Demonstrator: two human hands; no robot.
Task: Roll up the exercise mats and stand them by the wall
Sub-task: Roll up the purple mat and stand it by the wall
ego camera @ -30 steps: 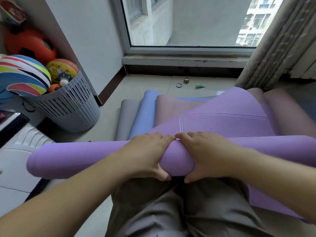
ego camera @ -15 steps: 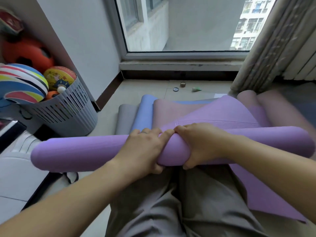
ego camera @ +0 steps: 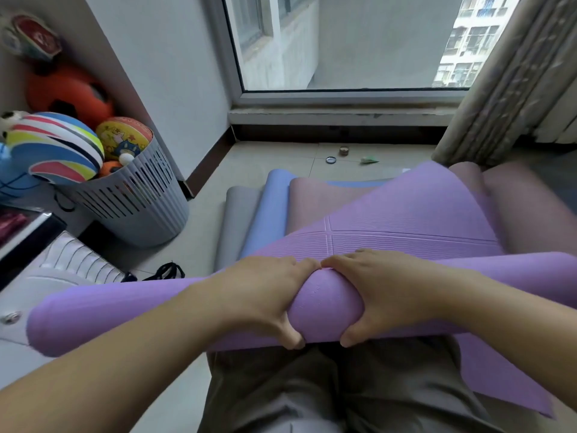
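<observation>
By the window [ego camera: 343, 42], purple mat roll [ego camera: 125, 317], axis left-right, clasped by left hand [ego camera: 262, 295] and right hand [ego camera: 393, 292].

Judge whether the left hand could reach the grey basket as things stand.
Likely not yet: the left hand grips the purple mat roll alongside the right hand. The grey basket stands to its left with open floor between, so letting go would probably free the way.
</observation>
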